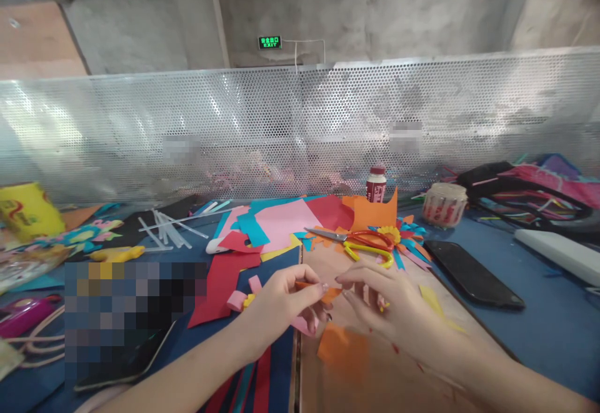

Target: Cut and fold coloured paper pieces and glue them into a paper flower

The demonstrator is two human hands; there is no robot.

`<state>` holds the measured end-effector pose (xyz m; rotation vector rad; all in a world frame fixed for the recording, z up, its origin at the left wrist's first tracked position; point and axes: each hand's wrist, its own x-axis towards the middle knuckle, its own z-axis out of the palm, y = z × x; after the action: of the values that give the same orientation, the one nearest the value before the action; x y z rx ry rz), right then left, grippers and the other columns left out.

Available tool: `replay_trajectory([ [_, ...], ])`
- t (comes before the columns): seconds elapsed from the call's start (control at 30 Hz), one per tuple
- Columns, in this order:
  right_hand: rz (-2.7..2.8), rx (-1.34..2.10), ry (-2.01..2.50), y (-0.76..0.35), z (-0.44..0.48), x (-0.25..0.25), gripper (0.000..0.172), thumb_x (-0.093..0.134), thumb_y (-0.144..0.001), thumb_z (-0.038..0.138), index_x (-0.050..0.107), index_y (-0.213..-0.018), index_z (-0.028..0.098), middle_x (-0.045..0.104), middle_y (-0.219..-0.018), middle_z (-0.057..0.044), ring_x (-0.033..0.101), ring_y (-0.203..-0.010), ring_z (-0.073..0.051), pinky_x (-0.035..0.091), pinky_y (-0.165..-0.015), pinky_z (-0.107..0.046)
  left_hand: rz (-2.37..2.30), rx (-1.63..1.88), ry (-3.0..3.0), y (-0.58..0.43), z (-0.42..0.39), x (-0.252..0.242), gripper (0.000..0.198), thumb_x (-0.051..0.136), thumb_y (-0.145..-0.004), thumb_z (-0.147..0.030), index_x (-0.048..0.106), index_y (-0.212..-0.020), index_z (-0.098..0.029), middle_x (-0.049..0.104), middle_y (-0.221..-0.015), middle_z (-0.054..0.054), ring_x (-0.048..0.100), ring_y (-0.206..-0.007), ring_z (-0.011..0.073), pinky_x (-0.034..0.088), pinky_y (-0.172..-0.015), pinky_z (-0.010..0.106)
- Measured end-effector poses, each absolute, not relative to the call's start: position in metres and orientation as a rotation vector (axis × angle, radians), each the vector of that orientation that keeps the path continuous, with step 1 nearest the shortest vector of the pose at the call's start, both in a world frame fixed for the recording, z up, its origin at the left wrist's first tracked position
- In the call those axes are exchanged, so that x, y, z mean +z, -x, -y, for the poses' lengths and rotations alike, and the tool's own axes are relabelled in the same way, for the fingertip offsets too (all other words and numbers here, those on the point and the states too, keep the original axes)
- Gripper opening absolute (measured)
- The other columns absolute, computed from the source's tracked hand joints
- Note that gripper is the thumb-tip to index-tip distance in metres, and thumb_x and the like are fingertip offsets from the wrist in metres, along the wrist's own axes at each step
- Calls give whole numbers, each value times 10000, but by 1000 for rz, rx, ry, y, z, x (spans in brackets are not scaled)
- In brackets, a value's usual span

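Note:
Both of my hands meet over a brown board (450,332) at the front middle of the table. My left hand (281,303) pinches a small orange paper strip (328,292) between thumb and fingers, and a pink paper curl sits under its fingers. My right hand (384,303) pinches the other end of the same strip. A larger orange paper piece (342,350) lies on the board just below the hands. Red and yellow scissors (365,244) rest beyond the hands, next to a colourful paper flower (403,238).
Sheets of pink, red, blue and orange paper (281,222) lie spread behind the hands. A glue bottle (375,184) and a tape roll (444,204) stand near the perforated metal screen. A black phone (473,273) lies at right, glue sticks (164,228) at left.

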<state>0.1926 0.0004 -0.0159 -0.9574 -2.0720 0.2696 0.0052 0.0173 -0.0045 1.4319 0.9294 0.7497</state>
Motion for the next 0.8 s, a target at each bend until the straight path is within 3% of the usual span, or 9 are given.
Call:
replay_trajectory([
  [0.1, 2150, -161, 754, -198, -3, -18, 156, 518, -805, 168, 577, -947, 194, 637, -838, -28, 566, -698, -118, 442, -558, -217, -985, 717, -1378, -6, -17, -3, 224, 561, -747, -357, 487, -718, -148, 649, -637, 28, 545, -424, 66, 371, -418, 163],
  [0.2, 2294, -361, 696, -201, -1, -17, 154, 495, -835, 172, 560, -974, 184, 635, -876, -32, 567, -740, -124, 444, -592, -227, -990, 718, -1326, -9, -14, -1, 236, 586, -719, -356, 501, -684, -138, 645, -590, 31, 521, -389, 60, 362, -393, 159],
  [0.53, 2438, -472, 731, -201, 4, -15, 156, 418, -855, 155, 568, -890, 177, 610, -844, -40, 556, -719, -126, 418, -559, -224, -856, 709, -1212, -11, -12, -4, 212, 625, -693, -318, 527, -645, -136, 623, -508, 15, 490, -329, 72, 379, -315, 170],
  [0.8, 2488, -650, 656, -203, 7, -7, 222, 368, -859, 148, 586, -903, 150, 611, -763, -54, 504, -624, -139, 388, -509, -260, -912, 656, -1204, -7, -16, -13, 222, 647, -690, -336, 611, -730, -120, 630, -515, 13, 522, -339, 89, 437, -332, 191],
])
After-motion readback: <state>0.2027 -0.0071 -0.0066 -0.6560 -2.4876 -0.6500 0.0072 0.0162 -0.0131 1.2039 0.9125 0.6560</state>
